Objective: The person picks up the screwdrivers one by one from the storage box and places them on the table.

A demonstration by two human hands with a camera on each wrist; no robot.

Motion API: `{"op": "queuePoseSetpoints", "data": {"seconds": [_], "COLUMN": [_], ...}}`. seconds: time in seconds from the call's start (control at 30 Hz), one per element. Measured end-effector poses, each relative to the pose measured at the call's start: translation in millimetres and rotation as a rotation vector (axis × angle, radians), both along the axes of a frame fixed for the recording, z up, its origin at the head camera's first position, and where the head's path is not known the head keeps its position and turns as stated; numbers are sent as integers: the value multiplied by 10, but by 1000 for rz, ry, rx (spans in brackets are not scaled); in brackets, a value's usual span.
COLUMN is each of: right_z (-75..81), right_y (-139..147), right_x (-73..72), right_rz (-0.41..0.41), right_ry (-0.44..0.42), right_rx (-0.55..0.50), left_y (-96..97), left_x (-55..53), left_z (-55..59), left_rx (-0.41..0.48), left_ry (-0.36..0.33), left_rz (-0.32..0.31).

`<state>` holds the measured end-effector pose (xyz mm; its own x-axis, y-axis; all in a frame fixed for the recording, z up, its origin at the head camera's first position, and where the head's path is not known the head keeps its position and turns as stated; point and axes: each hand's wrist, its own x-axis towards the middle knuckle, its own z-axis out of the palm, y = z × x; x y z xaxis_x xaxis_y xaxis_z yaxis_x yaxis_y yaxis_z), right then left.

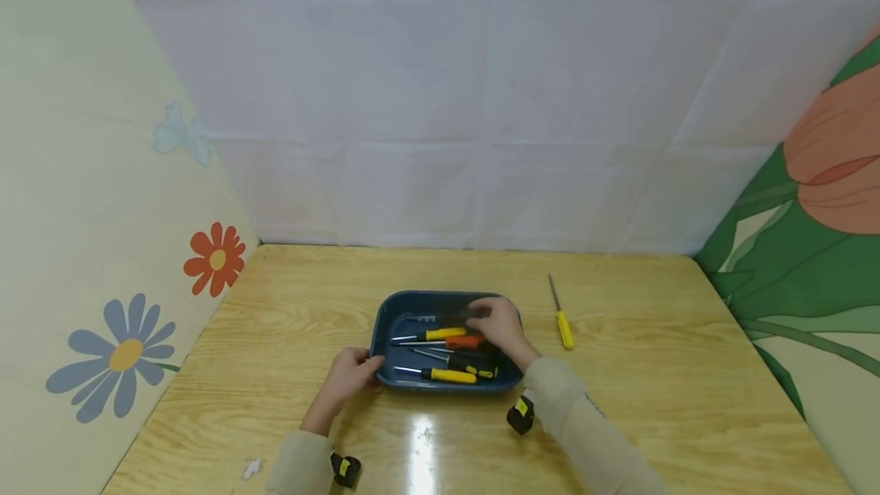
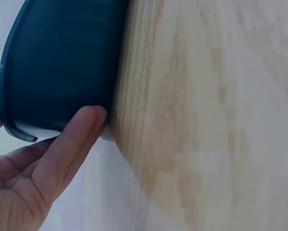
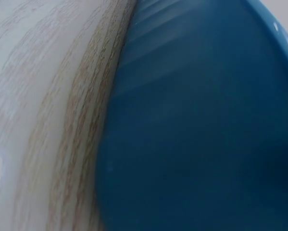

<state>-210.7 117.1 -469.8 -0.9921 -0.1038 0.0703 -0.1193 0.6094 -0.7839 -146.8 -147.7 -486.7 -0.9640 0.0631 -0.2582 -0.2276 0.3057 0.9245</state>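
Observation:
A dark blue tray (image 1: 447,388) lies on the wooden table with several screwdrivers in it. My left hand (image 1: 352,373) holds its left end, thumb over the rim and fingers against the outer wall, as the left wrist view shows from below. Over the tray's back right part is my right hand (image 1: 498,321), fingers loosely bent, with no held thing visible. Below it lie a red-handled screwdriver (image 1: 464,341) and a yellow-and-black one (image 1: 443,334). Nearer the front are a black-handled screwdriver (image 1: 462,363) and another yellow-handled one (image 1: 452,376). The right wrist view shows only tray wall and table.
Right of the tray, a yellow screwdriver (image 1: 564,331) lies on the table (image 1: 653,373), its shaft pointing to the back. Small black boxes with yellow labels sit by the right sleeve (image 1: 557,396) and left sleeve (image 1: 302,464). A white scrap (image 1: 252,468) lies front left.

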Motion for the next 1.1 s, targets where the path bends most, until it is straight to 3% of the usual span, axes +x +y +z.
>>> {"op": "queuePoseSetpoints", "data": {"seconds": [0.3,0.53,1.1], "right_z": [6,-18,69], "right_y": [-11,24,154], "right_x": [10,18,98], "right_rz": [2,19,26], "right_ry": [18,78,13], "right_rx": [22,38,-155], "left_y": [-5,-13,-10], "left_x": [-9,-19,-20], "left_z": [-30,-36,0], "left_rx": [17,44,41], "left_ry": [15,12,-11], "left_rz": [2,-5,-2]}}
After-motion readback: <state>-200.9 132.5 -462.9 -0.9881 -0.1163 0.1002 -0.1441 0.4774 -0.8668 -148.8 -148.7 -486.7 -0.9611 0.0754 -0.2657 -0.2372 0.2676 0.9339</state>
